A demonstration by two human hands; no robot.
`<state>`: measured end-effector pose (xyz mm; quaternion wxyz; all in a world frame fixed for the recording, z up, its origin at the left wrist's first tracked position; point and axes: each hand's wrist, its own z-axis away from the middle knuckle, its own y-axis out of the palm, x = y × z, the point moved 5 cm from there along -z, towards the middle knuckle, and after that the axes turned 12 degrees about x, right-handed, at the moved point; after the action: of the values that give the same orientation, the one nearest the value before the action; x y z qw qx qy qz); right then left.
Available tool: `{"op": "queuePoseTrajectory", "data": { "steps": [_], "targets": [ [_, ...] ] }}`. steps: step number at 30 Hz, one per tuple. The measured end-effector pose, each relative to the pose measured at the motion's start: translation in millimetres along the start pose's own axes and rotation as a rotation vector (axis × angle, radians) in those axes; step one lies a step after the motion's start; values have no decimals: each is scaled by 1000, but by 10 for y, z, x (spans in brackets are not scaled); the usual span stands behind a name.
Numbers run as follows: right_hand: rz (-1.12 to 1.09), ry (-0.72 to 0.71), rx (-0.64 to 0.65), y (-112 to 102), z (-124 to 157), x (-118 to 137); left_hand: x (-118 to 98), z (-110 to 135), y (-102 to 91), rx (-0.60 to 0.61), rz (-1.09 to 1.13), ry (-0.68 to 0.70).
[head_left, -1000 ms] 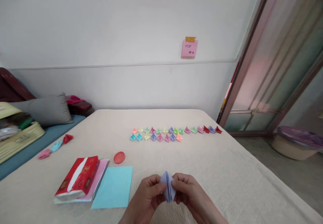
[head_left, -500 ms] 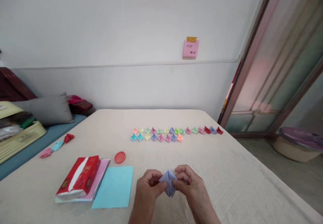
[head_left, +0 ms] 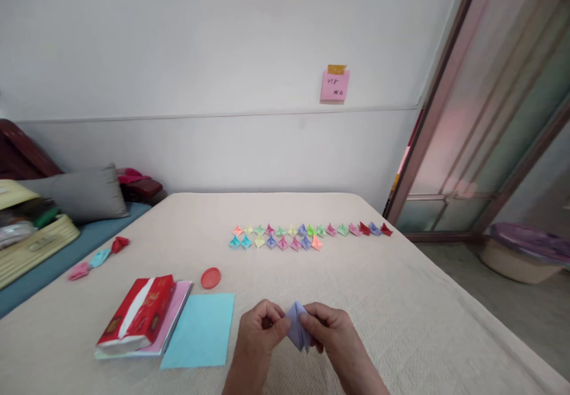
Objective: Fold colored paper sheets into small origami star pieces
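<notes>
Both hands hold a folded lavender paper piece (head_left: 298,327) in front of me, low over the cloth-covered table (head_left: 401,306). My left hand (head_left: 262,329) pinches its left side, and my right hand (head_left: 329,332) grips its right side. The fingers hide part of the paper. To the left of my hands lies a flat light-blue paper sheet (head_left: 198,331). Beyond it, a red tissue packet (head_left: 136,312) rests on a pink paper stack (head_left: 177,315). A round red lid (head_left: 211,278) sits nearby. Two rows of small multicoloured origami pieces (head_left: 307,234) stand farther along the table.
Several folded paper pieces (head_left: 98,258) lie on a blue bench (head_left: 75,243) at left, near a yellow basket (head_left: 38,252) and grey cushion (head_left: 80,194). A pink sticky note (head_left: 335,85) marks the wall. A glass door (head_left: 463,116) and a covered tub (head_left: 521,258) stand at right.
My hands have dropped slightly from their raised position and moved closer together. The lavender paper now leans more and is pressed narrower between them.
</notes>
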<state>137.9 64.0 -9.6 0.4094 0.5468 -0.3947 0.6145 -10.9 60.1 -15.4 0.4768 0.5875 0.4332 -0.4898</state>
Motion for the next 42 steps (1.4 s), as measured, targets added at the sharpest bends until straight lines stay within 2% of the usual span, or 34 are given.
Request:
{"op": "queuePoseTrajectory", "data": {
  "steps": [5,8,10,16,21,23,26,29,31,36,42],
  "targets": [
    [-39,-3,23,44,36,37,-31,27,90,132,109,-99],
    [-18,-9,86,115,54,75,-96,58,156,183,83,-114],
    [-10,-10,109,149,54,74,-146,71,165,153,8,-80],
    [-38,-23,124,262,53,3,-166,102,106,-37,-101,-38],
    [211,-84,-38,345,97,26,-109,130,84,-104,-228,-30],
    [267,-88,-55,361,98,41,-113,139,74,-127,-248,-22],
    [111,-77,2,344,68,35,-161,137,64,-135,-281,-8],
    [-155,-67,70,295,29,15,-198,122,78,-98,-318,2],
    [-252,-51,88,259,11,5,-197,116,96,-66,-323,1],
    [-253,-107,-10,141,37,62,-216,124,141,69,-94,-6],
    [-263,-181,-53,50,86,134,-292,124,85,118,64,22]
  ]
}}
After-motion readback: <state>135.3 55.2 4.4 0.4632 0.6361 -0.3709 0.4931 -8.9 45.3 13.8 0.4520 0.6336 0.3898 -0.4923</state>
